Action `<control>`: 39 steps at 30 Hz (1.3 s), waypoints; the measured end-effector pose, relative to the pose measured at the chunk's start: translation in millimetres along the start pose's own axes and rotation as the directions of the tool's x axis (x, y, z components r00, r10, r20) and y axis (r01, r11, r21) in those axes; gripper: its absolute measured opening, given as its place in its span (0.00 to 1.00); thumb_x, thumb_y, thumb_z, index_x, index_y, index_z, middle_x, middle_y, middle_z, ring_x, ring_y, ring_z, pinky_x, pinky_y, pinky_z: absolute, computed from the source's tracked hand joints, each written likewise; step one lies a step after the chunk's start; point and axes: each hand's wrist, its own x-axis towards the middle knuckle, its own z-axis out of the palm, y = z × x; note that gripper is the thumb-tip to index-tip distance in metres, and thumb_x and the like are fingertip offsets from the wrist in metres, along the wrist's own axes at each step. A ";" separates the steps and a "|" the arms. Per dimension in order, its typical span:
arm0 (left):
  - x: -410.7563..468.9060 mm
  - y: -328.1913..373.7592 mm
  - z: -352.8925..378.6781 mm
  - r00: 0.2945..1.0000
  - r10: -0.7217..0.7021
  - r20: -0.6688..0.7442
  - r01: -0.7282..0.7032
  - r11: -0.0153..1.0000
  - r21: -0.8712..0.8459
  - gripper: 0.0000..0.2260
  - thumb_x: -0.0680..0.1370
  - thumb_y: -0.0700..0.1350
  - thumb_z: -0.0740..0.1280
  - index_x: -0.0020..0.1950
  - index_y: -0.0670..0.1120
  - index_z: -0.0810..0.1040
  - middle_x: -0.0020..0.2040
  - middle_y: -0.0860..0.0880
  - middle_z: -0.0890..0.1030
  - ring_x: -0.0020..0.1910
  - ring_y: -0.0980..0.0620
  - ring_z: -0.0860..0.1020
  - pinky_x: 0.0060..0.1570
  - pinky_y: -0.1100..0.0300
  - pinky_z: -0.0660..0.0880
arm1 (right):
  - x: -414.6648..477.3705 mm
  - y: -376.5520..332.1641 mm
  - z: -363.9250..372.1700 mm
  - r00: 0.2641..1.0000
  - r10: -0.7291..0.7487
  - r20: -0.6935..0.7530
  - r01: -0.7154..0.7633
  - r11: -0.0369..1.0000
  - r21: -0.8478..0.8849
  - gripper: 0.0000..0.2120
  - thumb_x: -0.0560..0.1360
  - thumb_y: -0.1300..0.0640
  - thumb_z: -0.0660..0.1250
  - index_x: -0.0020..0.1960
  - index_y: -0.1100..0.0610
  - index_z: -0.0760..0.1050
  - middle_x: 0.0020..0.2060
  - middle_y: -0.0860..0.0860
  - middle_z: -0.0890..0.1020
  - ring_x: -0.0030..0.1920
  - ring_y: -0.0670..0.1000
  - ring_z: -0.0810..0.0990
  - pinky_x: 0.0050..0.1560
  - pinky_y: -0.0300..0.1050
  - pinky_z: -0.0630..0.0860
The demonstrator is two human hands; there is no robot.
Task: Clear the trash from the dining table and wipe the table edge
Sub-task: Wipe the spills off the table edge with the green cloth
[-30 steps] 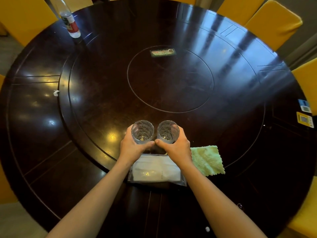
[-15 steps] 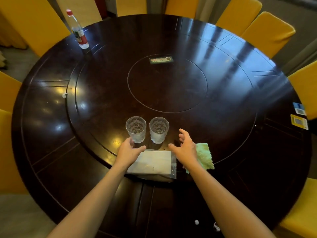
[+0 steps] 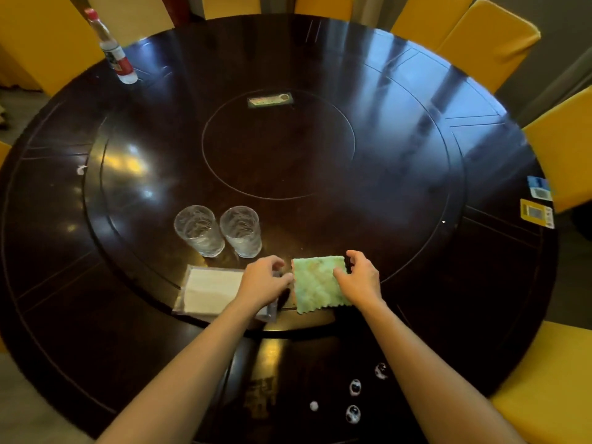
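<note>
The green cloth [image 3: 317, 283] lies flat on the raised inner ring of the dark round counter [image 3: 416, 161], near its 6 o'clock rim, with its lower scalloped edge just reaching the ring's lip. It is roughly square, slightly longer toward the person, so its long axis runs about 12 to 6 o'clock with a small tilt toward 1.

The left hand [image 3: 264, 283] sits at the cloth's 9 o'clock edge, fingers curled together at that edge; whether they already pinch the fabric cannot be told. The right hand [image 3: 360, 277] rests on the 3 o'clock side, thumb on the cloth and fingers [image 3: 354, 256] spread apart over the top corner, not yet clamped.

Just beside the cloth at 9 o'clock lies a packet of white napkins [image 3: 211, 291] in clear wrap, partly under the left wrist. Beyond it, at 10 to 11 o'clock, two empty glasses [image 3: 221, 230] stand upright, close together.

The likely risk is the left forearm: lifting the cloth with a sweep toward 11 o'clock could knock the glasses, and the glossy counter would let them slide. A one-sided pinch could also drag the napkin packet off the ring.

Farther out, a bottle [image 3: 117, 56] stands at 11 o'clock, a small white scrap [image 3: 81, 169] lies at 9, and white scraps [image 3: 354, 387] sit at the near rim.
</note>
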 end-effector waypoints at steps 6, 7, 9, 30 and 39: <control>26.8 19.5 35.1 0.997 -0.075 0.028 0.074 0.996 0.051 0.18 0.73 0.48 0.74 0.61 0.47 0.79 0.51 0.48 0.81 0.56 0.45 0.79 0.50 0.59 0.70 | 27.1 14.1 -1.4 0.994 0.058 0.095 -0.063 0.997 0.049 0.28 0.75 0.51 0.71 0.73 0.55 0.71 0.62 0.53 0.81 0.64 0.54 0.78 0.64 0.51 0.76; 30.9 20.4 38.3 0.995 -0.094 0.022 0.093 0.994 0.053 0.21 0.73 0.48 0.74 0.65 0.47 0.78 0.54 0.47 0.81 0.58 0.44 0.78 0.54 0.57 0.71 | 31.1 15.1 -0.9 0.992 0.070 0.109 -0.077 0.995 0.065 0.27 0.74 0.51 0.72 0.71 0.55 0.72 0.60 0.52 0.82 0.63 0.54 0.79 0.64 0.50 0.76; 37.1 21.0 42.5 0.990 -0.142 0.010 0.142 0.989 0.037 0.26 0.74 0.49 0.75 0.70 0.44 0.76 0.57 0.46 0.81 0.61 0.44 0.78 0.60 0.54 0.72 | 36.5 16.7 -0.2 0.984 0.106 0.146 -0.121 0.987 0.101 0.25 0.72 0.50 0.74 0.67 0.53 0.74 0.56 0.51 0.83 0.57 0.53 0.82 0.58 0.50 0.80; -30.5 39.9 15.9 0.997 0.075 -0.018 -0.071 0.796 -0.601 0.05 0.79 0.39 0.70 0.44 0.46 0.77 0.29 0.53 0.76 0.30 0.56 0.73 0.30 0.67 0.73 | -42.6 31.3 -61.4 0.941 -0.184 0.283 -0.140 0.548 0.824 0.11 0.76 0.60 0.72 0.56 0.65 0.83 0.49 0.61 0.86 0.48 0.55 0.86 0.46 0.45 0.83; -119.5 42.7 3.4 0.972 0.234 0.019 -0.154 0.698 -0.700 0.02 0.77 0.43 0.70 0.47 0.46 0.79 0.42 0.41 0.77 0.42 0.45 0.74 0.46 0.48 0.72 | -163.5 28.9 -58.4 0.889 -0.366 0.275 -0.163 0.308 0.937 0.18 0.77 0.58 0.70 0.63 0.66 0.80 0.56 0.64 0.84 0.55 0.60 0.85 0.52 0.52 0.82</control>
